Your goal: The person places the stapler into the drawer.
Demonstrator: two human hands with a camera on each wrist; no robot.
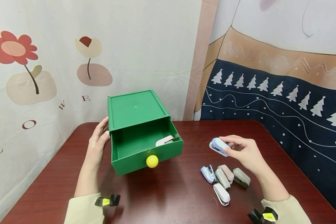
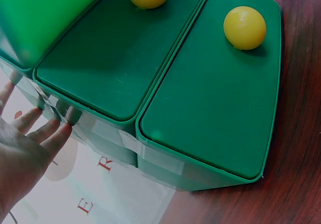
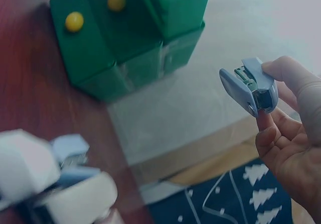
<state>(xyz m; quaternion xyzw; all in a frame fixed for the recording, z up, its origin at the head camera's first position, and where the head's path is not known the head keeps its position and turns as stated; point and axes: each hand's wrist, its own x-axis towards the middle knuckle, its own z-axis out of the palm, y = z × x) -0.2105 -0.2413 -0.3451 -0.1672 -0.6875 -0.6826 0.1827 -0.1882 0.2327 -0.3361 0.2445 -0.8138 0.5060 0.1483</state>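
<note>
A green drawer cabinet (image 1: 135,109) stands on the table, its top drawer (image 1: 120,165) pulled out by a yellow knob side facing me. Inside that drawer lies a whitish mini stapler (image 1: 164,141). My left hand (image 1: 97,144) rests against the cabinet's left side, fingers extended along it. To the right of the drawer, above the table, my right hand (image 1: 246,152) pinches a light blue mini stapler (image 1: 219,146) between thumb and fingers; its jaws hang apart in the right wrist view. Below that hand lies a cluster of staplers: blue (image 1: 208,174), white (image 1: 221,194), pink (image 1: 226,172) and grey-green (image 1: 241,177).
Two lower drawers with yellow knobs (image 2: 245,28) are closed beneath the pulled-out one. The dark red table (image 1: 168,202) reaches back to a printed curtain (image 1: 145,46), with a navy tree-patterned cloth (image 1: 268,102) on the right.
</note>
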